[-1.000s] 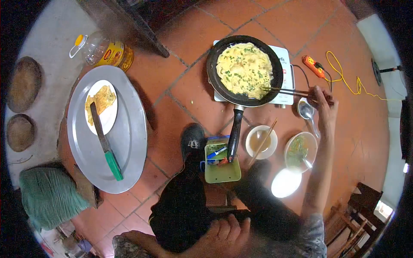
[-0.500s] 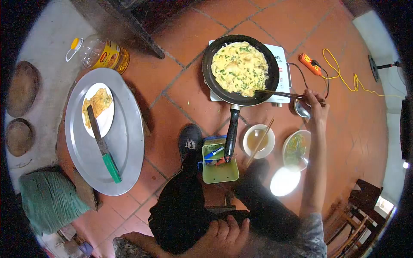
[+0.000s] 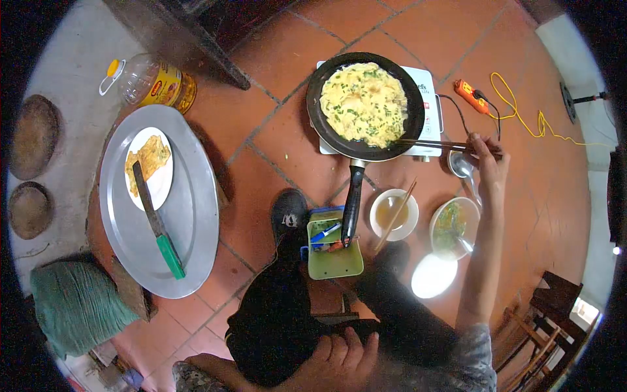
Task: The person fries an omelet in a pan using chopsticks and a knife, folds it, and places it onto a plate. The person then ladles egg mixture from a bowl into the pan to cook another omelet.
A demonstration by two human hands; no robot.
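Head view: right hand (image 3: 487, 154) pinches dark chopsticks (image 3: 436, 143) at the omelette (image 3: 364, 104) near the pan (image 3: 416, 121)'s handle-side rim; left hand (image 3: 341, 360)'s grip unclear.

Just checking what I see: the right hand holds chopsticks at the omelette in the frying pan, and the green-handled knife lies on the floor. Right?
Not quite: in the head view the green-handled knife lies on the metal tray, its blade over the white plate, not on the floor. The right hand does hold chopsticks at the omelette in the frying pan.
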